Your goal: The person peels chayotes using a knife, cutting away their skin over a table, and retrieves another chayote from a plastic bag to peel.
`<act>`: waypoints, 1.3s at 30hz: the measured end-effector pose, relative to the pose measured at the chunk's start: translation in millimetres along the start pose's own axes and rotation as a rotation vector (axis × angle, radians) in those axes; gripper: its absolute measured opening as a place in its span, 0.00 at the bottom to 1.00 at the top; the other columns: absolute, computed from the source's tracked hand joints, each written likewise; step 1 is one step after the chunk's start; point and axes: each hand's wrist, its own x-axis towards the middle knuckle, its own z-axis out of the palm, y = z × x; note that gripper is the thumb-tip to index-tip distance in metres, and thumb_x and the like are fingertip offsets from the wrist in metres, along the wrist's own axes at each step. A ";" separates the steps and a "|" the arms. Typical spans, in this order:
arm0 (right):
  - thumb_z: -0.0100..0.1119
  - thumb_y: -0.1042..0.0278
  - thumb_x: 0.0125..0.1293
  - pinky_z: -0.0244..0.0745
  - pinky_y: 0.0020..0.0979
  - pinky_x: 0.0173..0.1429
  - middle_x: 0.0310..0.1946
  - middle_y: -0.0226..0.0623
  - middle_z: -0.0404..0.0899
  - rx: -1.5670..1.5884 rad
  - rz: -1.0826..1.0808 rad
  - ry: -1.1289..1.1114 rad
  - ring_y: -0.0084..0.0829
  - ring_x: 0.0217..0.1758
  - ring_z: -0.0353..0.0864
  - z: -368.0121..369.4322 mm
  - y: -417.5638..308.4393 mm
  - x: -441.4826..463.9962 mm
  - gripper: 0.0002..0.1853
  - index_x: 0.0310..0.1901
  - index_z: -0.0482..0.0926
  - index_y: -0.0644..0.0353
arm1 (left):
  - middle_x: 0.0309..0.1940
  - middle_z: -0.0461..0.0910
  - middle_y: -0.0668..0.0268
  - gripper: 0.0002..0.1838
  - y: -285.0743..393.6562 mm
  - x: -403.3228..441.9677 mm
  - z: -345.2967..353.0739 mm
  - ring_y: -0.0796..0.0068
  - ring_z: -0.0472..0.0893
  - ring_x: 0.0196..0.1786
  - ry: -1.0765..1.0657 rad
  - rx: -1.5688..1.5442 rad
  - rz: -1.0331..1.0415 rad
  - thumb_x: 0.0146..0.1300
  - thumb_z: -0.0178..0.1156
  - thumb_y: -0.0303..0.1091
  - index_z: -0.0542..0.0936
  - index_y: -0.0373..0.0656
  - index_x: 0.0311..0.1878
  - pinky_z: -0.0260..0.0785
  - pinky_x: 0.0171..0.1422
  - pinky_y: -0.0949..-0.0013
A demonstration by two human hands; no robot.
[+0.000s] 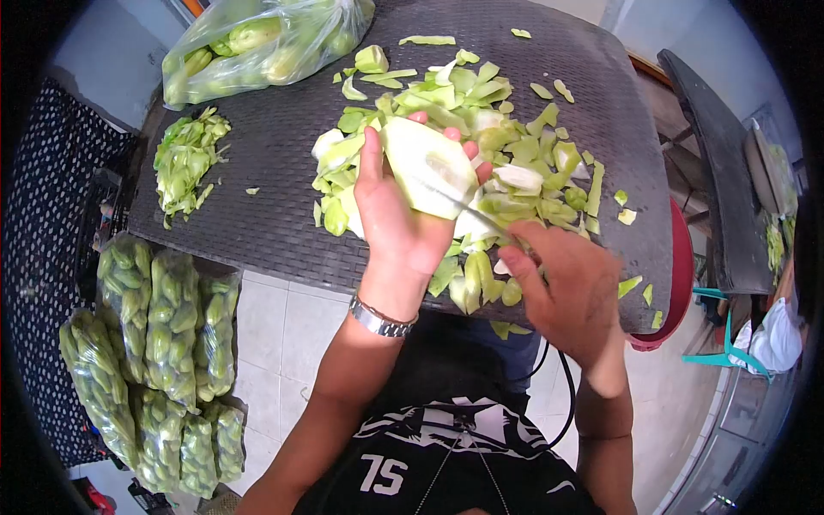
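My left hand (403,210) holds a peeled, pale green fruit half (429,167) in its palm, the cut face turned up with a whitish oval core. The fingertips curl round its far side. In my right hand (562,287) is a knife (481,219), its blade slanting up to the left and touching the lower right part of the fruit. The fingers wrap round the handle, which is mostly hidden. Beneath both hands spreads a heap of green peels and cut pieces (532,159) on the dark woven-pattern table (283,172).
A clear bag of green fruit (266,51) lies at the table's far left. Nearer is a small pile of shredded green pieces (187,163). Several filled bags (172,326) rest on the floor at left. A red tub (674,283) stands beyond the right edge.
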 end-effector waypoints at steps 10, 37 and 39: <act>0.56 0.32 0.76 0.80 0.49 0.40 0.41 0.46 0.75 -0.089 -0.038 -0.146 0.50 0.42 0.85 11.8 -4.8 2.4 0.31 0.49 0.75 0.60 | 0.60 0.82 0.54 0.30 -18.7 -6.7 3.4 0.46 0.81 0.64 -0.097 -0.073 0.160 0.80 0.49 0.65 0.78 0.49 0.66 0.65 0.80 0.38; 0.70 0.41 0.69 0.78 0.46 0.38 0.32 0.44 0.81 0.083 0.035 -0.003 0.51 0.35 0.86 20.3 2.8 25.3 0.26 0.43 0.79 0.61 | 0.54 0.81 0.56 0.32 -39.7 -17.6 31.3 0.50 0.82 0.56 0.235 0.126 0.282 0.82 0.41 0.69 0.74 0.48 0.60 0.76 0.64 0.43; 0.70 0.41 0.69 0.77 0.45 0.38 0.32 0.44 0.81 0.105 0.052 0.003 0.51 0.34 0.86 22.3 1.6 24.8 0.26 0.43 0.78 0.61 | 0.53 0.82 0.56 0.32 -43.3 -17.3 33.6 0.51 0.83 0.55 0.261 0.126 0.320 0.82 0.41 0.69 0.74 0.48 0.60 0.77 0.63 0.44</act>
